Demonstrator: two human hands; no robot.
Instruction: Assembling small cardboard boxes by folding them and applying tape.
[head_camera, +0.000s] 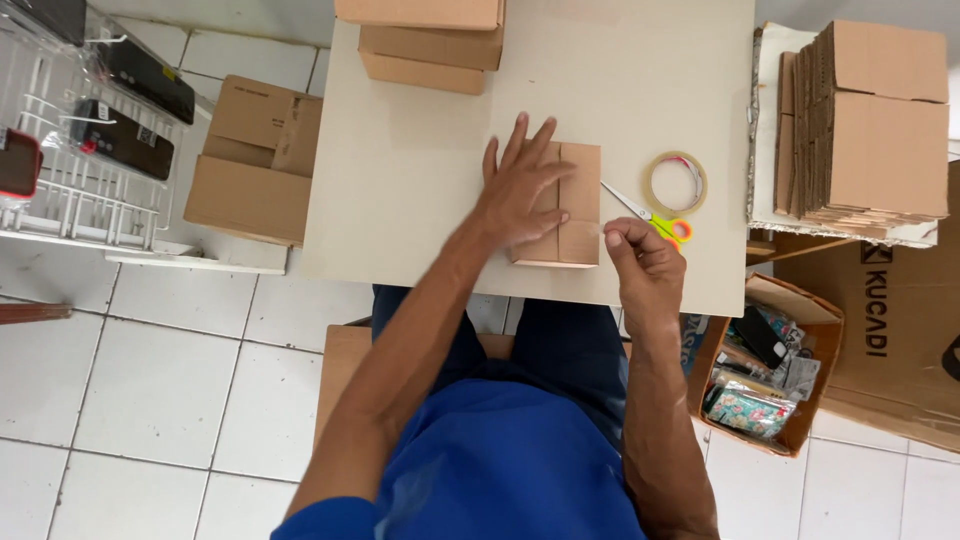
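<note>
Left hand (520, 185) lies flat with fingers spread on top of the small cardboard box (562, 205), pressing its closed flaps down near the front edge of the pale counter (400, 180). Right hand (640, 255) sits just beside the box's right front corner, fingertips pinched together on something too small to make out, possibly a strip of clear tape. Scissors with yellow and orange handles (650, 216) lie just behind that hand, touching a roll of tape (676, 184). More cardboard boxes (425, 40) stand stacked at the counter's far edge, well apart from both hands
</note>
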